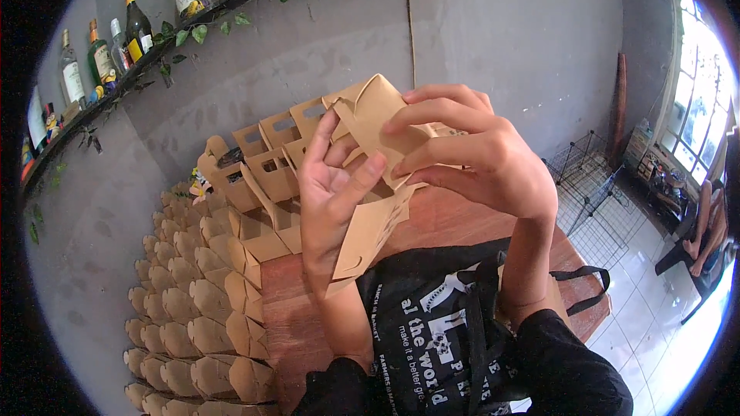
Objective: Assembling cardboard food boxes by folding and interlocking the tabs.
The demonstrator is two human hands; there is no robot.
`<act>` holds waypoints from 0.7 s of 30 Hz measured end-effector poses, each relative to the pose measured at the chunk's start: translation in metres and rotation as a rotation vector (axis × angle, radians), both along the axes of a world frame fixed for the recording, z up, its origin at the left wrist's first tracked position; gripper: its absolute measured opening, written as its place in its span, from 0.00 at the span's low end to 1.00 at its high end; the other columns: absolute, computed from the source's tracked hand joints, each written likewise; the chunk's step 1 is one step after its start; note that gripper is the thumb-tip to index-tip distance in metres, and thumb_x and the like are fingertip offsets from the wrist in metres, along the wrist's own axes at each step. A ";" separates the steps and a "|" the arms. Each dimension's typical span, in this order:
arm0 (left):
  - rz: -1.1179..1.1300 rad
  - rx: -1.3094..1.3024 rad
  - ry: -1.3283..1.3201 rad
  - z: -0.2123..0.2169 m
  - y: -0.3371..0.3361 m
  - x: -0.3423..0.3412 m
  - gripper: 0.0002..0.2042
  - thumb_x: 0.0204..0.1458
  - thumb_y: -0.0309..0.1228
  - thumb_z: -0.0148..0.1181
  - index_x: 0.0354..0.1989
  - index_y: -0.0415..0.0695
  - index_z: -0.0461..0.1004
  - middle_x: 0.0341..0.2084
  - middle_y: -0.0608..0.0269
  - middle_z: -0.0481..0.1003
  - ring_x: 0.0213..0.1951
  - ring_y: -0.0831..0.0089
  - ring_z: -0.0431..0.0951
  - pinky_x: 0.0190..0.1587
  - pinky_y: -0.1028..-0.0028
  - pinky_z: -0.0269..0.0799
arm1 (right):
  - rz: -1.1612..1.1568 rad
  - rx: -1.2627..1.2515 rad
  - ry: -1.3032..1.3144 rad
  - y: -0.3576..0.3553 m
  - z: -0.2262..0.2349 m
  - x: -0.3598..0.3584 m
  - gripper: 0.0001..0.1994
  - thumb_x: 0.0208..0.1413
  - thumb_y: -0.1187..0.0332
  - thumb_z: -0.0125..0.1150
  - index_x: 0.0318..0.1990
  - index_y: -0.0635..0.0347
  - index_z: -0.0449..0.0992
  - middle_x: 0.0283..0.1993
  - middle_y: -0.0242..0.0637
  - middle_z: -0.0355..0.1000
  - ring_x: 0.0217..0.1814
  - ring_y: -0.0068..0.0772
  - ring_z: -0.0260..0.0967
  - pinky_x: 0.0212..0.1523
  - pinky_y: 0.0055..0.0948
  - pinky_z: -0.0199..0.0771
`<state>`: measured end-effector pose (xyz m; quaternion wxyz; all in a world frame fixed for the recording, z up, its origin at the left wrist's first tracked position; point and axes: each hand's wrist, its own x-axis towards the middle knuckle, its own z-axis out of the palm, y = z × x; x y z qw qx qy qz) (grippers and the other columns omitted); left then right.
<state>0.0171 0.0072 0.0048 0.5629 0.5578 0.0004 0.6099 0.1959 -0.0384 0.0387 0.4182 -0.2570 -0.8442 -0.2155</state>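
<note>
A partly folded brown cardboard box [374, 114] is held up in front of me, above the table. My left hand [327, 196] supports it from the left and below, thumb on its near side and fingers partly behind it. From the right, my right hand [493, 146] grips its edge and flaps with bent fingers. One flap with a curved slot [361, 254] hangs down beside my left wrist. The box's far side is hidden. Below my hands lies a black cloth bag [432, 339] with white print.
Rows of folded cardboard boxes [208, 300] crowd the left of the reddish-brown table [297, 316]. Cardboard carriers with cut-out handles [266, 158] stand behind them. A wall shelf [154, 50] carries bottles and figurines. Wire grid panels [597, 200] and part of another person [705, 223] are at right.
</note>
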 end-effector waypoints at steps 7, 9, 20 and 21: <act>-0.093 0.013 0.034 -0.002 -0.005 0.001 0.37 0.49 0.18 0.58 0.66 0.37 0.45 0.48 0.48 0.68 0.50 0.65 0.71 0.50 0.67 0.73 | -0.019 -0.045 0.046 -0.004 0.002 -0.008 0.08 0.43 0.69 0.65 0.30 0.59 0.73 0.33 0.33 0.66 0.39 0.38 0.60 0.41 0.34 0.61; -0.115 0.010 0.019 -0.002 -0.006 0.001 0.37 0.49 0.18 0.58 0.66 0.38 0.45 0.48 0.48 0.68 0.51 0.65 0.71 0.51 0.66 0.73 | 0.064 -0.054 0.119 -0.001 0.001 -0.013 0.07 0.44 0.71 0.63 0.29 0.62 0.70 0.30 0.36 0.62 0.35 0.40 0.58 0.37 0.33 0.62; -0.107 0.155 -0.048 -0.009 0.001 0.007 0.37 0.52 0.18 0.54 0.68 0.46 0.40 0.54 0.49 0.66 0.55 0.65 0.68 0.57 0.67 0.64 | 0.018 -0.076 0.215 -0.004 0.001 -0.025 0.07 0.44 0.75 0.58 0.28 0.64 0.65 0.30 0.40 0.59 0.34 0.42 0.56 0.37 0.34 0.62; -0.111 0.154 -0.049 -0.009 0.002 0.008 0.37 0.52 0.18 0.54 0.68 0.46 0.40 0.54 0.49 0.66 0.55 0.65 0.68 0.57 0.67 0.64 | -0.005 -0.083 0.219 -0.004 0.000 -0.024 0.07 0.45 0.75 0.57 0.28 0.64 0.64 0.30 0.40 0.59 0.35 0.42 0.56 0.37 0.34 0.62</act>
